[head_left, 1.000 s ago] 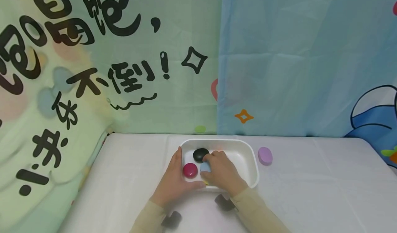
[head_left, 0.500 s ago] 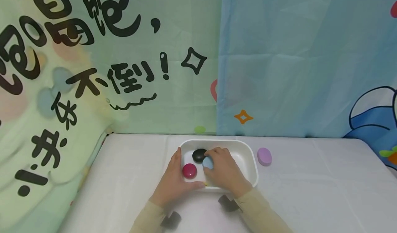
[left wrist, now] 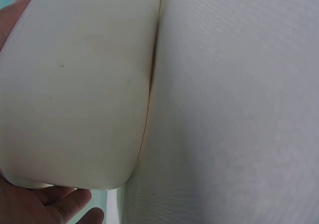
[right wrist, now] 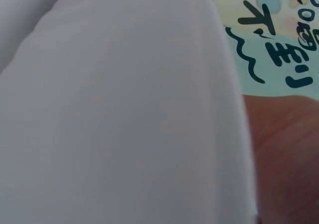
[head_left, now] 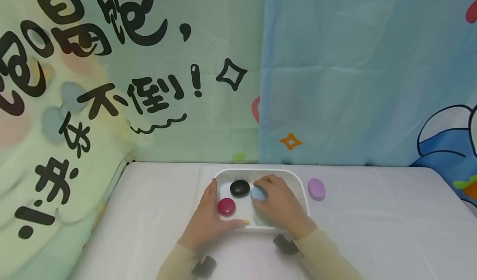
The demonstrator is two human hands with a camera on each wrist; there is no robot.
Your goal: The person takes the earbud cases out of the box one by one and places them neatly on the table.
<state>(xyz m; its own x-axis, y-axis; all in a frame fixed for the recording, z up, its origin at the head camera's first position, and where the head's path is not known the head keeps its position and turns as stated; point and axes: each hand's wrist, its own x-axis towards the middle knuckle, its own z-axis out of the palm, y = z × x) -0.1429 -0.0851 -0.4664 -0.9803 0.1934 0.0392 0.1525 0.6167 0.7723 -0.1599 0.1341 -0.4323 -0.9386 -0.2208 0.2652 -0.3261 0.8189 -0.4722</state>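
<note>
In the head view a white tray holds several smooth oval pieces. My left hand grips its front left corner, fingers along the left wall and thumb at the front rim. That tray's outer wall fills much of the left wrist view. My right hand pinches a light blue oval piece between thumb and forefinger, inside the tray. To its left are a black oval piece and a dark red round piece. A bit of yellow shows by my left thumb, mostly hidden.
A purple oval piece lies on the white tabletop just right of the tray. Behind the table's far edge hangs a printed cloth backdrop. Dark wrist-worn blocks sit under both forearms.
My right hand has moved right with the light blue piece, away from the black one. The left hand keeps its place at the tray corner.
</note>
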